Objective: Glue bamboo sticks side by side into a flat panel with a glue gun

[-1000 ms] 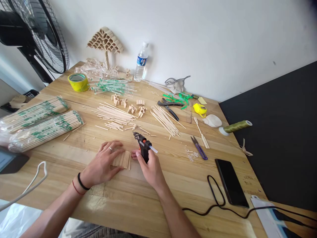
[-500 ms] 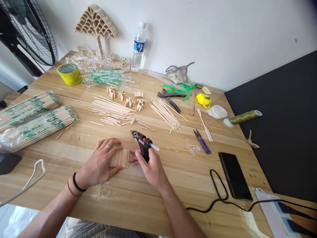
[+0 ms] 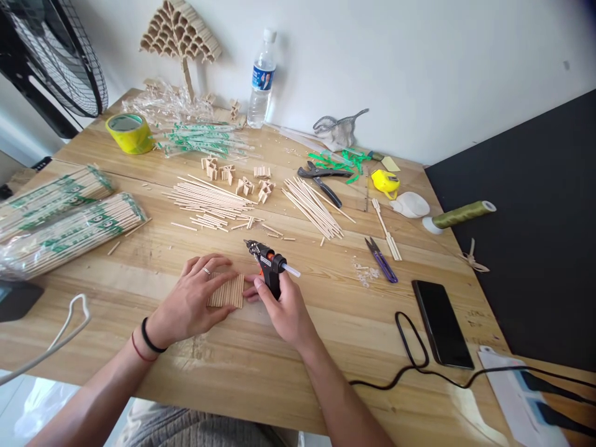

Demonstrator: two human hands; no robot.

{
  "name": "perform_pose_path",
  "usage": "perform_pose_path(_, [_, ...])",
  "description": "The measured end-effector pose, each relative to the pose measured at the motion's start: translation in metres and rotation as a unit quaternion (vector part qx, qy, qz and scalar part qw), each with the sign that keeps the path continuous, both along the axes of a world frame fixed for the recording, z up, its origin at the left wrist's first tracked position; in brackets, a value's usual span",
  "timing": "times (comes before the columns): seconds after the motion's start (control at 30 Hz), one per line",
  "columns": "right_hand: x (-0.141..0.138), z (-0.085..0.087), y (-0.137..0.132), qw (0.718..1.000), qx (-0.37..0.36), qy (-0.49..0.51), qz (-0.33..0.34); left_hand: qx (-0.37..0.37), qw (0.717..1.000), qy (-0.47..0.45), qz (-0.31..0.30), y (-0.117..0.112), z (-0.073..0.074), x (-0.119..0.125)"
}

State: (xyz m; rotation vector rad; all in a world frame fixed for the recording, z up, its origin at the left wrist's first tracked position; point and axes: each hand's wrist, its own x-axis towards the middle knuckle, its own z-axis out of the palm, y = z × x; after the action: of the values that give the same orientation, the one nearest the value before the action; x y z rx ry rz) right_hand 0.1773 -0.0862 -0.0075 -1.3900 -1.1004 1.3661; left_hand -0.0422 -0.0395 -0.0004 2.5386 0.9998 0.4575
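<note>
A flat row of short wooden sticks (image 3: 226,293) lies side by side on the table in front of me. My left hand (image 3: 195,298) grips this row, thumb at the near edge and fingers over the far edge; its left part is hidden under the palm. In my right hand (image 3: 284,310) is a black hot glue gun (image 3: 267,264), nozzle pointing up and left, a clear glue stick poking out of its back. The right hand's lower fingertips rest at the row's right end. Beyond lie loose long sticks (image 3: 209,202) and several small stick pieces (image 3: 245,186).
Packaged stick bundles (image 3: 79,230) lie at left, near yellow tape (image 3: 129,133). A water bottle (image 3: 262,81) and a stick-built tree (image 3: 181,37) stand at the back. Rightward are pliers (image 3: 323,180), purple snips (image 3: 382,261), a phone (image 3: 442,326) and a black cable (image 3: 410,366).
The view has shifted slightly, so the background sits a little higher. Both hands keep nearly the same place, with the glue gun and the row of sticks hardly moved.
</note>
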Motion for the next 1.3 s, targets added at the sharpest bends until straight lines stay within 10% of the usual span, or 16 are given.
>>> perform_pose_path(0.93, [0.005,-0.002,0.001,0.999,0.035,-0.019,-0.002,-0.025,0.999,-0.039,-0.014,0.004,-0.004,-0.005])
perform_pose_path(1.3, [0.014,-0.002,0.004,0.997,0.064,-0.042,-0.031,-0.045,0.986,-0.121,0.109,0.016,0.005,-0.031])
